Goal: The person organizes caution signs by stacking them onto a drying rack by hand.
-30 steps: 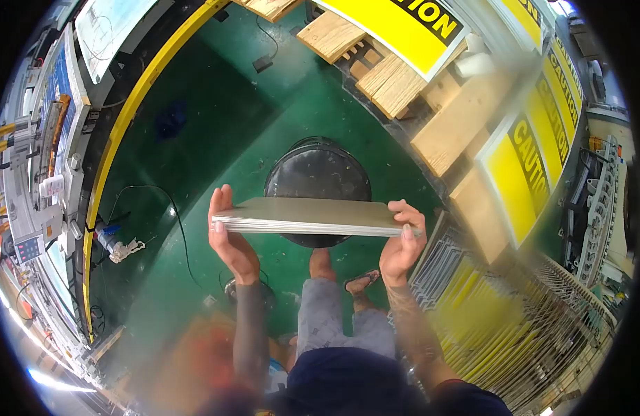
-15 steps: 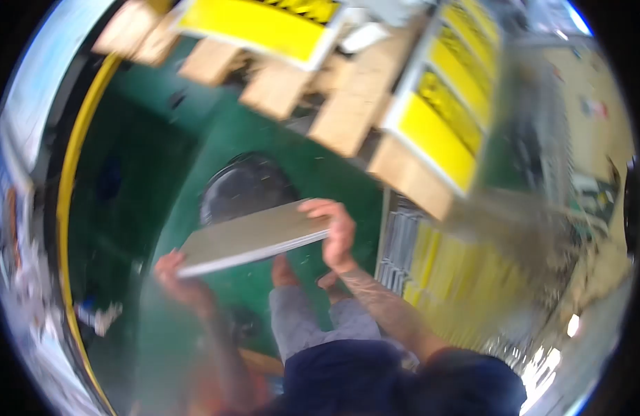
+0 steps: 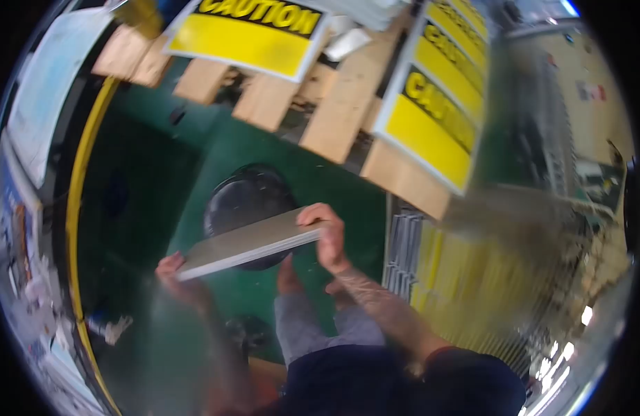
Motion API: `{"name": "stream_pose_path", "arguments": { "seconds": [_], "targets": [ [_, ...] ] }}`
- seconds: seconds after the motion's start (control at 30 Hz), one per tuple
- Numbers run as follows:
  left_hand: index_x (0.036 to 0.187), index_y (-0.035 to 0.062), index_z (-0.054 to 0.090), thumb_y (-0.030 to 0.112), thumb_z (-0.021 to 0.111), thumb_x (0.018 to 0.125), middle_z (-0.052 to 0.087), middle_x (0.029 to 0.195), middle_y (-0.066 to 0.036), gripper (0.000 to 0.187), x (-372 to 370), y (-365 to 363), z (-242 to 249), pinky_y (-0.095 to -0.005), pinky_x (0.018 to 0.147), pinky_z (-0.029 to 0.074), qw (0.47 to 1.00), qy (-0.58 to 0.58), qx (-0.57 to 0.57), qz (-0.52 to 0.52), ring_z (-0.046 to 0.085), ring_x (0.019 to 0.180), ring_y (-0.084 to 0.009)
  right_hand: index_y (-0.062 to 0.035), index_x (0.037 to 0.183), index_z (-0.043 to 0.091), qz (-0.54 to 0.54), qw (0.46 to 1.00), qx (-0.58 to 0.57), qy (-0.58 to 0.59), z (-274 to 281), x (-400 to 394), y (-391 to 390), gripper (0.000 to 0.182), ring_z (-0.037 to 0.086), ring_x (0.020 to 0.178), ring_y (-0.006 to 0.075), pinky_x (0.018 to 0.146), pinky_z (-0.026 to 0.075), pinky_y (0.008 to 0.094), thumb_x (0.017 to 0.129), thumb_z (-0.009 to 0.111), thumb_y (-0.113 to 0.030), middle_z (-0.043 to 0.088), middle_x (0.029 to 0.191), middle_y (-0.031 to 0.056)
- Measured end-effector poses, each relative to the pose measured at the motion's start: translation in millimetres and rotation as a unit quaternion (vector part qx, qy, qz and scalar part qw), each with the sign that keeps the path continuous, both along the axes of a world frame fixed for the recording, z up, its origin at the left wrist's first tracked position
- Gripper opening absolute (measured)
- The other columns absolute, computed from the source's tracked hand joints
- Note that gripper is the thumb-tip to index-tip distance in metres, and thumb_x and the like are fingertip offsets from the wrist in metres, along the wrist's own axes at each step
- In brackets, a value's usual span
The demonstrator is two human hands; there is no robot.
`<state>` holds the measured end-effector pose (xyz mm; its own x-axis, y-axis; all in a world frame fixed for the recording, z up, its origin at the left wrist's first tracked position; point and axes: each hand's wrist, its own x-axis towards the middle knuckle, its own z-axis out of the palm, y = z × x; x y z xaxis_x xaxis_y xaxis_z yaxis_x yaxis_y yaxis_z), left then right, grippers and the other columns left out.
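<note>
Both hands hold a stack of flat sheets (image 3: 247, 240) with a grey-brown top face and layered white edges. It is held in the air, its right end higher in view than its left. My left hand (image 3: 175, 273) is closed around the left end, its forearm blurred. My right hand (image 3: 327, 236) grips the right end, fingers curled over the top face. Behind and partly under the stack in view is a round black object (image 3: 245, 197), like a stool seat, partly covered by the sheets.
Ahead, a wooden pallet (image 3: 337, 118) carries yellow caution signs (image 3: 431, 118) in piles. At right are upright grey sheets (image 3: 403, 246) and a blurred yellow stack (image 3: 465, 270). A yellow rail (image 3: 73, 215) curves along the left. The floor (image 3: 334, 187) is green.
The sheets' top face looks narrower and their right end sits slightly lower and further left. Both hands keep their grip. The view has shifted a little, and the caution signs look sharper.
</note>
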<state>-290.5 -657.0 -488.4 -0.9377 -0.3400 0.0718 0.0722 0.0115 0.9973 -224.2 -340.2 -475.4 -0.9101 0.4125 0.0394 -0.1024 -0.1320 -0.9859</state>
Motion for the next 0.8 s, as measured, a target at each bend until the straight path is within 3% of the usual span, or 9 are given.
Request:
{"name": "stream_pose_path", "arguments": {
  "seconds": [0.03, 0.1, 0.3, 0.37, 0.47, 0.5, 0.53, 0.6, 0.8],
  "targets": [
    [0.107, 0.0053, 0.051, 0.05, 0.053, 0.105, 0.057, 0.109, -0.012, 0.044, 3, -8, -12, -0.0468, 0.109, 0.041, 0.992, 0.082, 0.049, -0.077, 0.057, 0.107, -0.0265, 0.0028, 0.116, 0.062, 0.045, 0.999, 0.004, -0.005, -5, 4, 7, 0.068, 0.062, 0.109, 0.0268, 0.099, 0.048, 0.04, 0.098, 0.055, -0.062, 0.062, 0.116, 0.0177],
    [0.11, 0.0078, 0.049, 0.022, 0.064, 0.102, 0.055, 0.107, -0.009, 0.023, 14, -12, -24, -0.0506, 0.117, 0.039, 0.999, -0.01, 0.02, -0.05, 0.058, 0.106, -0.0246, 0.0022, 0.136, 0.051, 0.107, 0.994, 0.003, 0.007, -7, 8, 19, 0.1, 0.055, 0.132, 0.033, 0.114, 0.041, 0.0465, 0.083, 0.069, -0.081, 0.057, 0.136, 0.0208],
    [0.106, 0.0094, 0.044, 0.003, 0.066, 0.097, 0.052, 0.104, -0.009, 0.025, 6, -15, -73, -0.0526, 0.122, 0.035, 0.994, -0.006, 0.01, -0.106, 0.057, 0.099, -0.0217, -0.0012, 0.131, 0.052, 0.164, 0.982, 0.079, 0.039, -25, -3, 31, 0.097, 0.055, 0.134, 0.0363, 0.121, 0.035, 0.0531, 0.074, 0.085, -0.073, 0.06, 0.131, 0.0186],
    [0.107, 0.0088, 0.044, 0.003, 0.065, 0.098, 0.052, 0.104, -0.009, 0.024, 3, -16, -79, -0.0527, 0.122, 0.035, 0.994, 0.02, -0.015, -0.108, 0.056, 0.099, -0.0214, -0.0026, 0.127, 0.053, 0.168, 0.98, 0.098, 0.04, -36, -10, 29, 0.089, 0.056, 0.134, 0.0364, 0.122, 0.034, 0.054, 0.075, 0.088, -0.066, 0.063, 0.128, 0.0171],
    [0.107, 0.008, 0.044, 0.005, 0.066, 0.099, 0.051, 0.103, -0.009, 0.023, -8, -11, -70, -0.0533, 0.121, 0.036, 0.989, 0.035, -0.083, -0.116, 0.055, 0.098, -0.0207, -0.0045, 0.116, 0.059, 0.091, 0.993, 0.06, -0.046, -80, 0, 16, 0.06, 0.07, 0.114, 0.0297, 0.1, 0.053, 0.0455, 0.08, 0.095, -0.036, 0.071, 0.115, 0.0125],
    [0.115, 0.007, 0.047, 0.023, 0.072, 0.102, 0.053, 0.111, -0.008, 0.032, -14, -12, -68, -0.0497, 0.119, 0.039, 0.987, 0.003, -0.095, -0.13, 0.055, 0.108, -0.0206, -0.0049, 0.114, 0.059, 0.079, 0.992, 0.042, -0.089, -83, -4, 13, 0.056, 0.071, 0.11, 0.0285, 0.095, 0.056, 0.0437, 0.081, 0.094, -0.033, 0.072, 0.113, 0.0125],
    [0.122, 0.0055, 0.048, 0.027, 0.074, 0.101, 0.055, 0.118, -0.009, 0.04, -9, -9, -64, -0.0468, 0.117, 0.04, 0.992, -0.061, -0.05, -0.095, 0.055, 0.114, -0.0211, -0.0036, 0.116, 0.063, 0.044, 0.978, 0.188, -0.082, -86, -8, 15, 0.052, 0.074, 0.098, 0.0269, 0.084, 0.058, 0.0379, 0.082, 0.093, -0.029, 0.075, 0.103, 0.0129],
    [0.14, 0.0011, 0.046, 0.037, 0.076, 0.101, 0.056, 0.139, -0.011, 0.061, -14, -4, -50, -0.0384, 0.112, 0.041, 0.988, -0.119, 0.007, -0.098, 0.054, 0.129, -0.0216, 0.0002, 0.124, 0.065, 0.061, 0.953, 0.222, -0.196, -66, -16, 18, 0.055, 0.076, 0.097, 0.0287, 0.084, 0.059, 0.0382, 0.086, 0.09, -0.031, 0.077, 0.104, 0.0158],
    [0.123, -0.0012, 0.059, 0.04, 0.078, 0.097, 0.073, 0.115, -0.019, 0.052, -36, 11, -18, -0.0398, 0.093, 0.054, 0.903, -0.344, -0.244, -0.081, 0.071, 0.103, -0.0282, 0.0016, 0.124, 0.067, 0.057, 0.93, 0.205, -0.301, -37, -19, 6, 0.057, 0.077, 0.099, 0.0338, 0.086, 0.059, 0.0424, 0.089, 0.085, -0.039, 0.079, 0.108, 0.0179]
  ]
}}
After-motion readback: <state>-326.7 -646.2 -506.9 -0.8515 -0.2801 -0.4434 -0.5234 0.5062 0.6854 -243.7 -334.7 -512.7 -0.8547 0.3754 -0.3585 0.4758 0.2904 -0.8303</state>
